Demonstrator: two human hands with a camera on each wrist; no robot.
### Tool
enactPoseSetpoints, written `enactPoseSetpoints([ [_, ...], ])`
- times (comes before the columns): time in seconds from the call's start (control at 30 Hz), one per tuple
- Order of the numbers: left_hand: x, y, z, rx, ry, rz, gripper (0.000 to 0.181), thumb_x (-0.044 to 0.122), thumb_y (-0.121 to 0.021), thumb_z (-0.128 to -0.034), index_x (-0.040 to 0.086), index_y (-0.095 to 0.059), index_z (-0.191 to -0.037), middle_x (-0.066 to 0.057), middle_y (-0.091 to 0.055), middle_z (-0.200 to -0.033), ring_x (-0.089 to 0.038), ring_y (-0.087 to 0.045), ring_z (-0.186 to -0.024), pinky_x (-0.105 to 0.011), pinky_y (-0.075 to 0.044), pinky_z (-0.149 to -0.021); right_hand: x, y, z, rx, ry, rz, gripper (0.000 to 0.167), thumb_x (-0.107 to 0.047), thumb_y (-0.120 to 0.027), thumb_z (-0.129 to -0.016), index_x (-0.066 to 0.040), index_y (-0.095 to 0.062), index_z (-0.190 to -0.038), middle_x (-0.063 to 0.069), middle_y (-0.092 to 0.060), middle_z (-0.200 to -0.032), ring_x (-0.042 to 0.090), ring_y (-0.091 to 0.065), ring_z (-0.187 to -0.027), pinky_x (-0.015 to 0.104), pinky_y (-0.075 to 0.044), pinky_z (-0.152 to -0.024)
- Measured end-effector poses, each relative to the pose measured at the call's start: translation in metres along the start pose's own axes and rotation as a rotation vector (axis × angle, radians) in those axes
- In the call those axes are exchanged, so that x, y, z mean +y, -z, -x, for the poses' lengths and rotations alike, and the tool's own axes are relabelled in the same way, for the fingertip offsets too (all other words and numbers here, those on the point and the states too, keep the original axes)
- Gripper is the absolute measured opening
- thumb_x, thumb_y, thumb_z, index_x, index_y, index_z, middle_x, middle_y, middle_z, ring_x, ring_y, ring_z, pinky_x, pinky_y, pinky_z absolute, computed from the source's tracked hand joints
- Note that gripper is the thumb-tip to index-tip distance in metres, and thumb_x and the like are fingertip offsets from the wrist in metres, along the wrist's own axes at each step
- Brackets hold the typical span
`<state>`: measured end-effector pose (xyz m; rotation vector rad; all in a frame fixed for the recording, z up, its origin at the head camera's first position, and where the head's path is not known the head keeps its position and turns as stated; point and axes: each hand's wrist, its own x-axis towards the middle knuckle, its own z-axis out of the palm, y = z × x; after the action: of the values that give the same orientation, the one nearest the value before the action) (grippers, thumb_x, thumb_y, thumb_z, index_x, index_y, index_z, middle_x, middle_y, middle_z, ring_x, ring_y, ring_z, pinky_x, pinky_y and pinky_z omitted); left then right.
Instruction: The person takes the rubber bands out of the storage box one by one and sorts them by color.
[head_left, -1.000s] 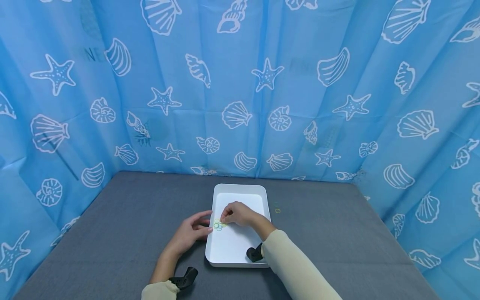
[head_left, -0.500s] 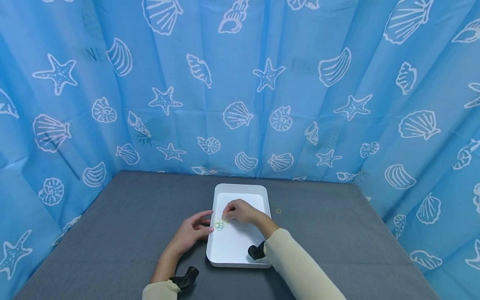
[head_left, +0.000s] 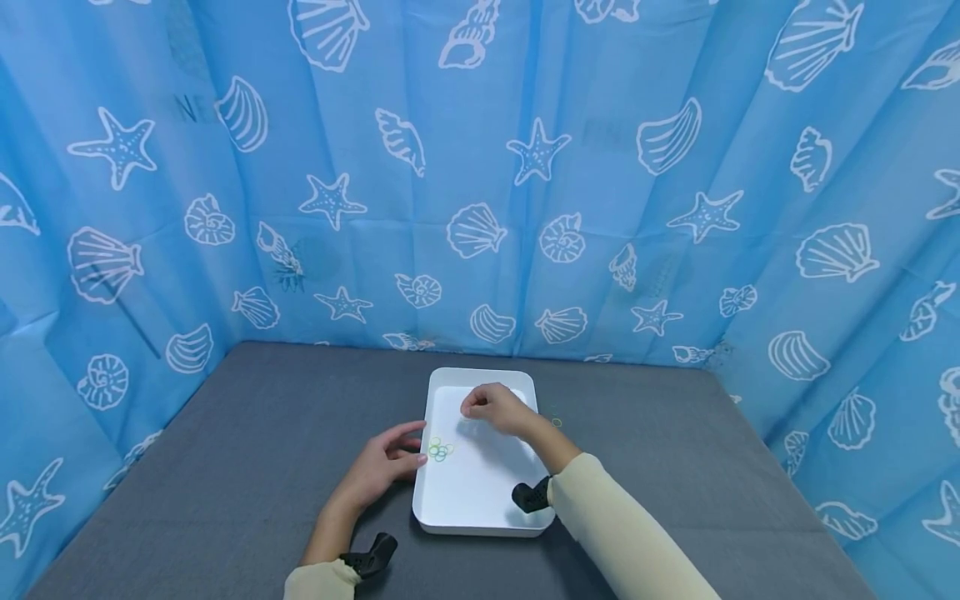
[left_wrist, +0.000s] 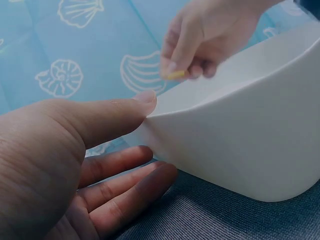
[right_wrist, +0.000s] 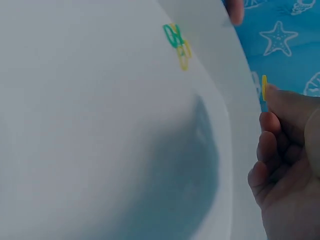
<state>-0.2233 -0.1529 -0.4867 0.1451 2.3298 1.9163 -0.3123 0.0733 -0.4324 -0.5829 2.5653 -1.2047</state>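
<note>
Over the white tray (head_left: 465, 492), right hand (head_left: 497, 409) pinched yellow loop (right_wrist: 264, 88); slackening risked a drop. Left hand (head_left: 378, 461) touched tray, relaxed.

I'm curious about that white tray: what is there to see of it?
The white tray is a shallow rectangle with rounded corners, raised walls and a smooth surface that looks like plastic or enamelled metal. It stands upright on the grey cloth, a short side toward the person. Small coloured rings lie on its floor near the left wall, where the left hand seems to touch the rim with its thumb.
</note>
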Motion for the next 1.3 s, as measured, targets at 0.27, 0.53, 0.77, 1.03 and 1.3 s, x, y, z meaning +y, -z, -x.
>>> enactPoseSetpoints([
  [0.27,0.001,0.000,0.001,0.001,-0.012,0.005,0.058,0.018,-0.074,-0.0874,0.011,-0.052,-0.140,-0.016,-0.058,-0.126,-0.024,-0.063,-0.095,-0.039,-0.055,-0.081,0.000,0.027,0.015,0.102,-0.032,-0.040,0.008,-0.007,-0.062,-0.095,-0.003,-0.068,-0.092,0.003,-0.062,-0.085,0.019,-0.054,-0.081,0.041,-0.049,-0.079],
  [0.53,0.000,0.000,0.001,0.003,-0.012,0.015,0.057,0.017,-0.073,-0.0878,0.012,-0.052,-0.140,-0.016,-0.058,-0.126,-0.024,-0.063,-0.095,-0.039,-0.055,-0.080,0.021,0.049,0.032,0.230,-0.030,-0.052,0.009,-0.007,-0.062,-0.095,0.000,-0.067,-0.094,0.005,-0.062,-0.085,0.019,-0.050,-0.075,0.032,-0.044,-0.067],
  [0.77,-0.001,-0.002,-0.001,0.026,0.006,-0.006,0.056,0.016,-0.073,-0.0882,0.013,-0.052,-0.140,-0.016,-0.058,-0.127,-0.024,-0.062,-0.096,-0.041,-0.055,-0.080,0.039,0.054,0.050,0.298,0.000,-0.076,0.008,-0.006,-0.061,-0.095,0.000,-0.066,-0.094,0.007,-0.061,-0.087,0.019,-0.050,-0.076,0.031,-0.044,-0.068],
  [1.03,-0.002,-0.001,0.000,0.018,0.015,-0.014,0.055,0.020,-0.073,-0.0879,0.016,-0.054,-0.139,-0.014,-0.058,-0.126,-0.023,-0.063,-0.096,-0.039,-0.055,-0.080,0.056,0.054,0.064,0.375,-0.006,-0.091,0.007,-0.005,-0.061,-0.094,-0.001,-0.066,-0.092,0.007,-0.060,-0.087,0.021,-0.052,-0.076,0.032,-0.046,-0.066],
  [1.3,-0.002,0.000,0.001,-0.003,0.015,-0.021,0.056,0.022,-0.073,-0.0883,0.016,-0.052,-0.140,-0.016,-0.057,-0.128,-0.024,-0.062,-0.098,-0.039,-0.055,-0.081,0.074,0.055,0.071,0.459,-0.016,-0.014,0.005,-0.003,-0.064,-0.092,0.001,-0.067,-0.090,0.007,-0.058,-0.086,0.018,-0.052,-0.075,0.031,-0.045,-0.065],
])
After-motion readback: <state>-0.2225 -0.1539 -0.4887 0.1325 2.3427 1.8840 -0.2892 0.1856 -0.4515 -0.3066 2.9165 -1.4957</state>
